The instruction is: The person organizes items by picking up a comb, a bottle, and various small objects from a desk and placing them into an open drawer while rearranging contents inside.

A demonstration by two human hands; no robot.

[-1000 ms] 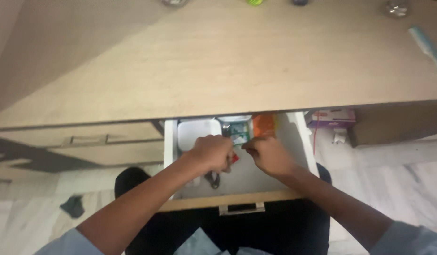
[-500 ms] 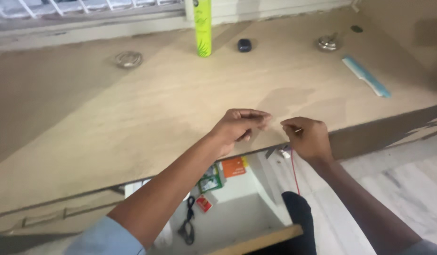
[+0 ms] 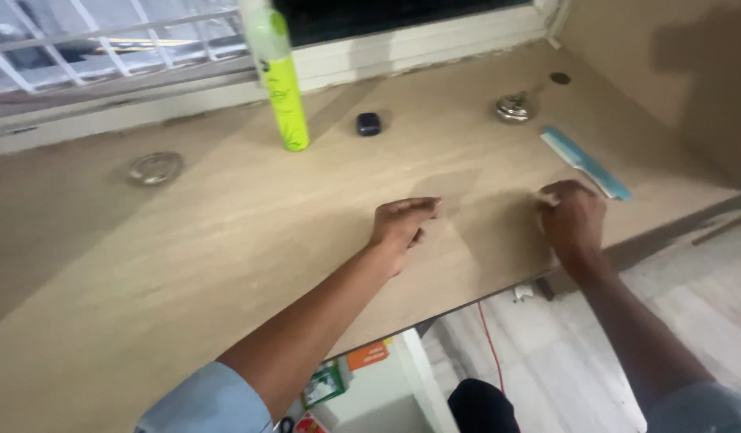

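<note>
My left hand hovers just over the wooden desk top, fingers curled with the tips pinched together; nothing shows between them. My right hand rests near the desk's front right edge, closed in a loose fist, knuckles up. It lies right beside a light blue comb. Whatever may be inside either hand is hidden.
A tall green spray can, a small dark case, a round metal object and a glass dish stand toward the back. Below the desk edge an open white drawer holds orange and green packets. A wall rises at right.
Both hands came up out of the drawer and moved onto the desk top. They have spread apart, the right one going toward the comb. The view tilted upward.
</note>
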